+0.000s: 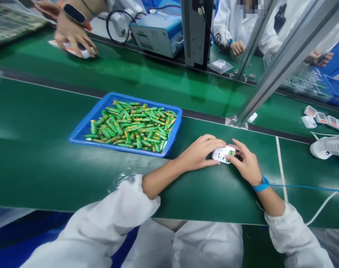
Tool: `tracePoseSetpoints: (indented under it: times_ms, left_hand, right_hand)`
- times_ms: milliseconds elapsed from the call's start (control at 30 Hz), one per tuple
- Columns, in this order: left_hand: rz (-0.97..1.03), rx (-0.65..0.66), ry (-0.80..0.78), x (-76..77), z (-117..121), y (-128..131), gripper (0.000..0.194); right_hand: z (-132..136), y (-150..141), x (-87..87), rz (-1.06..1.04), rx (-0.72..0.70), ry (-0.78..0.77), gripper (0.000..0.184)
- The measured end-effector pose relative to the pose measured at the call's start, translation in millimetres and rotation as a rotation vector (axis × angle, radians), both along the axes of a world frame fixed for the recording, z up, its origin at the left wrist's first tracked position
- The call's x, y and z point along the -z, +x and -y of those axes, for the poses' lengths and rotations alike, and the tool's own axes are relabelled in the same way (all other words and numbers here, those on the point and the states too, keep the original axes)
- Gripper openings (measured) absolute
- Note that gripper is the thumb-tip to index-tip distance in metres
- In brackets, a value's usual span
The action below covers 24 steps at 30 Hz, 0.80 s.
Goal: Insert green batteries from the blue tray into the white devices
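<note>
A small white plastic device point(220, 155) lies back side up between my hands, low over the green bench point(197, 193). Green batteries point(230, 154) show in its open battery compartment. My left hand point(201, 152) grips the device's left end between thumb and fingers. At the other end, my right hand point(246, 163) has its thumb on the batteries and its fingers behind the far edge. A blue wrist strap point(261, 184) circles my right wrist. To the left of my hands stands a blue tray point(121, 148) heaped with green and gold batteries point(133, 124).
Across the bench, a co-worker's hand point(74, 39) rests on an orange-and-white device. Several similar devices point(321, 118) sit at the right, near a white handheld scanner point(328, 147). A metal post point(269, 74) slants up behind my hands. A blue box-shaped unit point(159, 33) stands at the back.
</note>
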<state>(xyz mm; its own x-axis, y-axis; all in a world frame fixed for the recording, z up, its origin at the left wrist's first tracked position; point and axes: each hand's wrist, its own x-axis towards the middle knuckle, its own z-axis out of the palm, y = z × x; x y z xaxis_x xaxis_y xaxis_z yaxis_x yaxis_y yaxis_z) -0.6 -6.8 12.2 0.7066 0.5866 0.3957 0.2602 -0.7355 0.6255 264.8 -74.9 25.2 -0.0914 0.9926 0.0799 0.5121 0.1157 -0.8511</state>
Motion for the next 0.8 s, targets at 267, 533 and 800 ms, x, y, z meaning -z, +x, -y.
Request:
tracePoseSetpoints:
  times_ms: [267,533,800]
  left_hand:
    - [0.06,0.033,0.148,2.7,5,11,0.057]
    - [0.028,-0.22,0.038,21.4,-10,0,0.046]
    - [0.036,-0.353,-0.108,28.7,-45,13,0.046]
  right_hand:
    - [-1,18,4.7,-0.388,-0.182,-0.25,0.053]
    - [51,125,22.7,0.147,0.618,0.226,0.047]
    - [72,197,36.6,0.722,0.797,0.173,0.056]
